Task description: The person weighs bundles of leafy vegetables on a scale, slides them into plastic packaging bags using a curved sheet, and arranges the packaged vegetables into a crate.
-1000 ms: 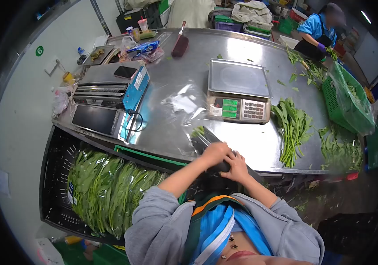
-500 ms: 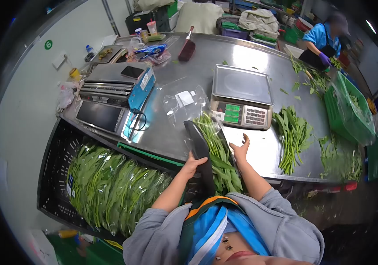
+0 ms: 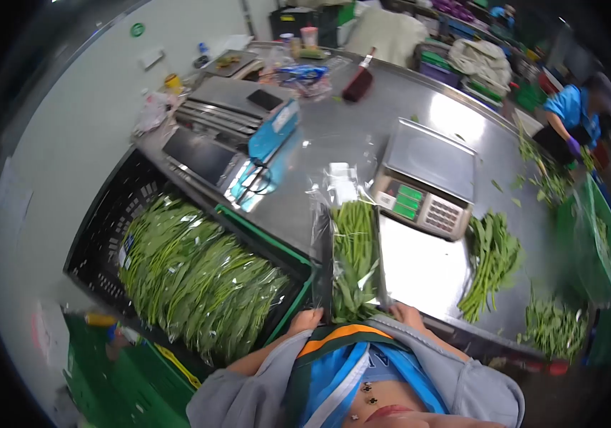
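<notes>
A long bunch of leafy greens (image 3: 354,239) lies stems-away in front of my body, with a crumpled clear plastic bag (image 3: 342,187) around its far end. Dark and shiny narrow walls flank the bunch on both sides. My left hand (image 3: 307,319) is low at the near left end of the bunch, its fingers curled. At the near right end is my right hand (image 3: 407,314), also curled and close to my jacket. What each hand grips is hidden at the edges of the bunch. A digital scale (image 3: 423,189) stands just beyond on the right.
A black crate (image 3: 98,235) of bagged greens (image 3: 198,278) sits at left. Loose greens (image 3: 491,264) lie on the steel table (image 3: 320,135) at right. A sealing machine (image 3: 234,114) with a phone is at back left. A co-worker (image 3: 569,121) handles greens by a green basket (image 3: 591,242).
Both hands have drawn back toward my body, the right one closing from spread fingers. The bunch now lies straighter, with stems toward the scale side. The view has turned left.
</notes>
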Demonstrator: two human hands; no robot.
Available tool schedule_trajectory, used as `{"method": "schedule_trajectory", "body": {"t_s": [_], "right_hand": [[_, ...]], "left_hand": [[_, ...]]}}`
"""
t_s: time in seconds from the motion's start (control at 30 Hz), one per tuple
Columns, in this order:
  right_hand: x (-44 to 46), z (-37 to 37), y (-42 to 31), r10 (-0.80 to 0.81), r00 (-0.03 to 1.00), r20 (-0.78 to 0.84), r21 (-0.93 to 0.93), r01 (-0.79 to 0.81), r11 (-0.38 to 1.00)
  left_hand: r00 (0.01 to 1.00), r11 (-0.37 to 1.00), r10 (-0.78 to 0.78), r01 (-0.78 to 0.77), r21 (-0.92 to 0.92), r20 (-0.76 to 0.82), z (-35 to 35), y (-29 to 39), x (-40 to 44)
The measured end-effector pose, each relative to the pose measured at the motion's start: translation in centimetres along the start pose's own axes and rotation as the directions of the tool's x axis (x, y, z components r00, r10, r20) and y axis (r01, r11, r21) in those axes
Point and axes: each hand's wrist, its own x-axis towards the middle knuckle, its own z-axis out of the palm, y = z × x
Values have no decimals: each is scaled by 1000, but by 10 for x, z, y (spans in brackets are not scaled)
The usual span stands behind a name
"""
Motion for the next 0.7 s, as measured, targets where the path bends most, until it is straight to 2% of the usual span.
{"method": "schedule_trajectory", "body": {"t_s": [0.03,0.07,0.1,0.13,0.17,0.2,0.23,0.27,0.3,0.33,0.4,0.43,0.47,0.5,0.53,0.57,0.6,0.63,0.67,0.7], "right_hand": [[12,-24,-30,140,990,0,163,-138,977],[31,-17,-3,-29,989,-144,198,58,979],[53,-58,-53,-97,982,-161,314,144,938],[93,-70,-34,175,971,-160,325,-116,939],[135,-88,-15,125,950,-287,326,-26,945],[178,-107,3,72,909,-410,307,63,950],[172,-161,-90,3,901,-434,441,210,872],[151,-199,-166,35,876,-480,529,258,808],[148,-236,-177,-82,912,-403,586,325,742],[143,-261,-178,-188,931,-313,651,354,672],[147,-285,-204,-380,751,-539,186,547,816],[151,-286,-226,-390,748,-537,187,556,810],[151,-279,-254,-558,505,-658,-174,619,765],[149,-273,-272,-718,225,-659,-522,550,652],[152,-258,-275,-684,434,-587,-310,660,685],[146,-248,-281,-618,691,-374,-277,553,786],[155,-242,-283,-509,850,-131,-351,441,826],[161,-238,-290,-513,858,14,-512,447,734],[171,-232,-292,-430,901,53,-615,369,697],[170,-233,-297,-417,905,89,-646,371,667]], "left_hand": [[947,952,307,-306,28,-98,-18,29,-4],[915,916,396,-399,-34,-76,-39,59,3],[844,848,510,-525,-66,-166,-64,89,12],[827,831,511,-545,-112,-232,-101,134,18],[789,800,530,-587,-125,-312,-131,162,36],[811,812,490,-557,-171,-319,-159,185,63],[862,774,426,-505,-382,-276,-184,215,58],[763,543,581,-623,-563,-283,-200,247,35],[690,471,649,-695,-543,-321,-212,271,7],[689,471,648,-698,-540,-326,-219,280,-6],[594,347,697,-769,-536,-402,-233,291,-15],[641,313,684,-690,-653,-349,-238,287,-8],[639,315,684,-693,-648,-351,-236,284,-4],[719,229,648,-500,-835,-253,-234,283,1],[767,126,628,-267,-955,-131,-231,282,8],[752,190,653,-275,-942,-88,-224,273,27],[741,202,668,-273,-941,-72,-219,269,37],[689,122,716,-275,-954,-107,-216,266,44],[639,43,756,-269,-962,-145,-216,268,46],[674,61,722,-287,-956,-156,-215,272,44]]}}
